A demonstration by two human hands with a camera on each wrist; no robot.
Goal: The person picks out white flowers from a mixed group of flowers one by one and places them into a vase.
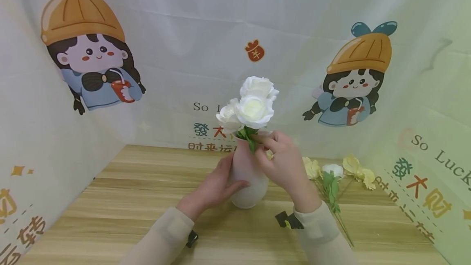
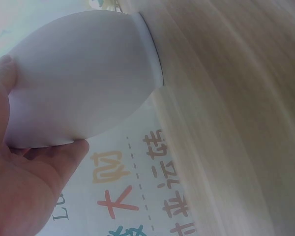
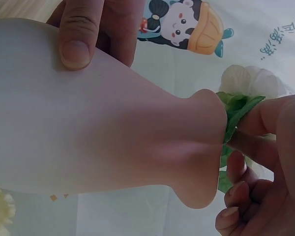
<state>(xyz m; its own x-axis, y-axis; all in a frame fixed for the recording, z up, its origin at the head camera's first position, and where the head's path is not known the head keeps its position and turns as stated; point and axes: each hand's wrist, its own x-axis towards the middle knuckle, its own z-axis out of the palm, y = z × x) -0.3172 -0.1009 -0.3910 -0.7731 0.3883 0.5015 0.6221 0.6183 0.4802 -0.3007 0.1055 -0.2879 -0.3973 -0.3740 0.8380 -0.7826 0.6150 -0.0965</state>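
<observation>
A pale vase (image 1: 250, 193) stands upright on the wooden table, with several white roses (image 1: 255, 111) rising from its mouth. My left hand (image 1: 215, 185) grips the vase's side, thumb in front and fingers round the far side; the left wrist view shows that hand (image 2: 27, 187) against the vase's rounded body (image 2: 83, 73). At the rim, my right hand (image 1: 285, 160) pinches a white rose by the green leaves (image 3: 238, 108) just under the blooms. In the right wrist view the thumb and forefinger meet there, the other fingers loosely curled. Stem ends inside the vase are hidden.
To the right on the table (image 1: 147, 183) lie yellow flowers (image 1: 352, 164) and a white flower (image 1: 333, 170) with long thin stems. A printed cloth (image 1: 176, 72) hangs close behind and along both sides. Black straps show by both sleeves.
</observation>
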